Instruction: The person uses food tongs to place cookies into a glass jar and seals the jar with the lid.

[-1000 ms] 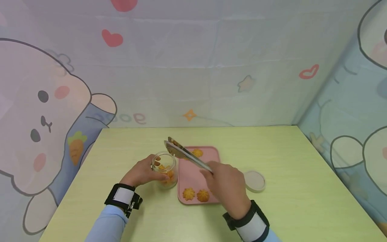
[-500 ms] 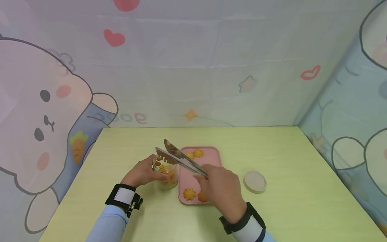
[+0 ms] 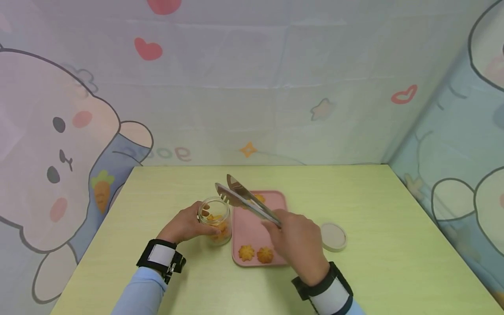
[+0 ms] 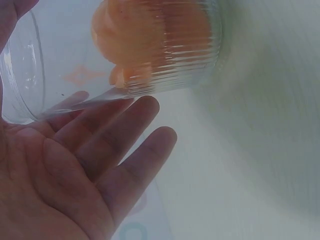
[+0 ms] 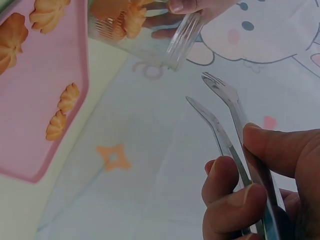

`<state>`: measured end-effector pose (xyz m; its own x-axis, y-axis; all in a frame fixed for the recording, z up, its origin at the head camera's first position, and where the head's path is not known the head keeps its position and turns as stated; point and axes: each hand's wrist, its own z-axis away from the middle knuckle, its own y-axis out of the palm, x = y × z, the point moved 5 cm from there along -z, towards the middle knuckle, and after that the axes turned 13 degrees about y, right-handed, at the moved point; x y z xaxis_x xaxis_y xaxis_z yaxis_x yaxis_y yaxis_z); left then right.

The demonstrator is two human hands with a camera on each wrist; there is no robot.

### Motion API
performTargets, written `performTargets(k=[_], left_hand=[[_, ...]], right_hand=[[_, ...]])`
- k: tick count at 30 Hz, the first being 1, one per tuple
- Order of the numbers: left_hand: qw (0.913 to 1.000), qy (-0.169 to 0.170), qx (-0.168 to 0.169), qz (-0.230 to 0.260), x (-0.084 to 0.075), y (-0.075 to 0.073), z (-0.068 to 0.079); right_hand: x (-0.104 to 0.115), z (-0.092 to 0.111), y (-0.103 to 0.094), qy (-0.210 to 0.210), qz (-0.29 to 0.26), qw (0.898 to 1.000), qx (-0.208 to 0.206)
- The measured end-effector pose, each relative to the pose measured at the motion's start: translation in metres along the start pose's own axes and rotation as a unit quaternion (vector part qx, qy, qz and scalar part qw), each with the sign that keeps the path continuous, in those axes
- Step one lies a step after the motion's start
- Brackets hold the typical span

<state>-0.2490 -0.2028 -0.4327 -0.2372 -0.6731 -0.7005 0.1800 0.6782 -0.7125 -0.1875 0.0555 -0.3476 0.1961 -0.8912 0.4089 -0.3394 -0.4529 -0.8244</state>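
Note:
My left hand point(image 3: 190, 224) grips a clear glass jar point(image 3: 222, 232) from its left side, thumb in front and fingers behind. Piped, swirl-shaped cookies point(image 4: 127, 32) lie inside the jar, whose mouth is uncovered. Metal food tongs point(image 5: 232, 107) are in my right hand point(image 3: 296, 240), between the thumb and curled fingers. Their tips stand apart above the jar's right rim and the tray, with nothing between them. A pink tray point(image 3: 256, 227) sits just right of the jar. Two cookies point(image 3: 246, 253) lie at its near end, and two more point(image 5: 68, 97) at its far end, partly hidden by the tongs in the head view.
A round, pale lid point(image 3: 333, 236) lies on the table right of the tray, close to my right hand. The light yellow table point(image 3: 393, 245) ends at the back against a cartoon-printed cloth point(image 3: 220, 100).
The tongs first went left over the jar mouth, then came back right and up, tips apart. My left hand and the jar have stayed in place.

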Motion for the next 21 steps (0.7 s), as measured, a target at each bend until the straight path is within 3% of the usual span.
performTargets(k=[21], left_hand=[[0.9999, -0.014, -0.001, 0.007, 0.0, 0.001, 0.0]], right_hand=[[-0.013, -0.001, -0.004, 0.027, -0.004, 1.0, 0.001]])
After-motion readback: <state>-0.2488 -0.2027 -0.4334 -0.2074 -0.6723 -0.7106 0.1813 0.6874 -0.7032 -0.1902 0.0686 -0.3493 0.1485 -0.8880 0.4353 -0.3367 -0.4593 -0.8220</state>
